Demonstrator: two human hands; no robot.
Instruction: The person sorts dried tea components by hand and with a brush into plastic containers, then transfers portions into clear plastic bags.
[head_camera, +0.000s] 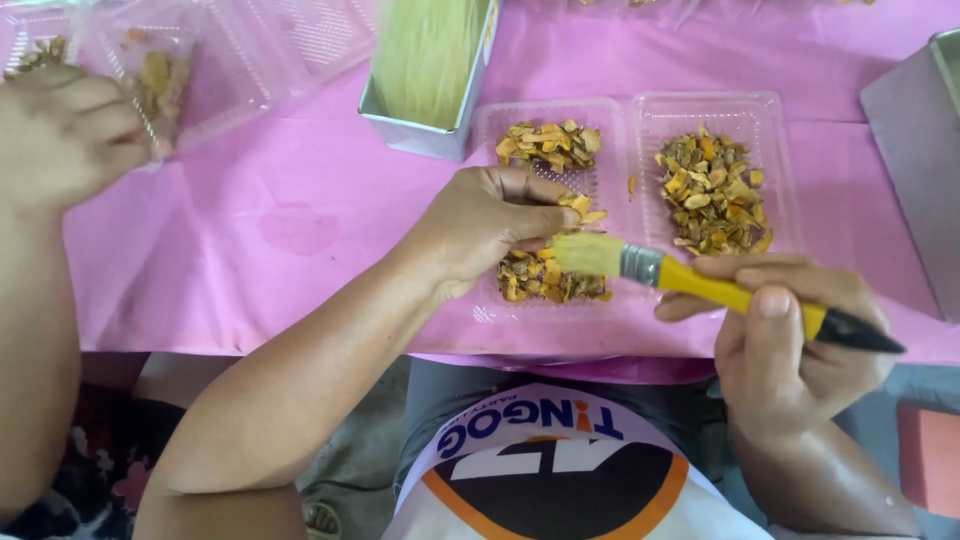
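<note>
okay, i'm looking down at the pink table cover, and the right hand is wrapped tight round a paintbrush, thumb pressed on the yellow handle; its long axis runs nearly level across the view, pale bristles pointing left, black tail end pointing right and a touch lower, poking out past the fingers; bristles sit over the near end of the left clear tray, right against the left hand, which is pinched narrow on a small orange-brown dried piece; more dried pieces heaped in the right tray just beside; a metal box stands just behind the trays, a grey box at the right edge, open pink cloth to the left; another person's hand at far left, near a clear container
</note>
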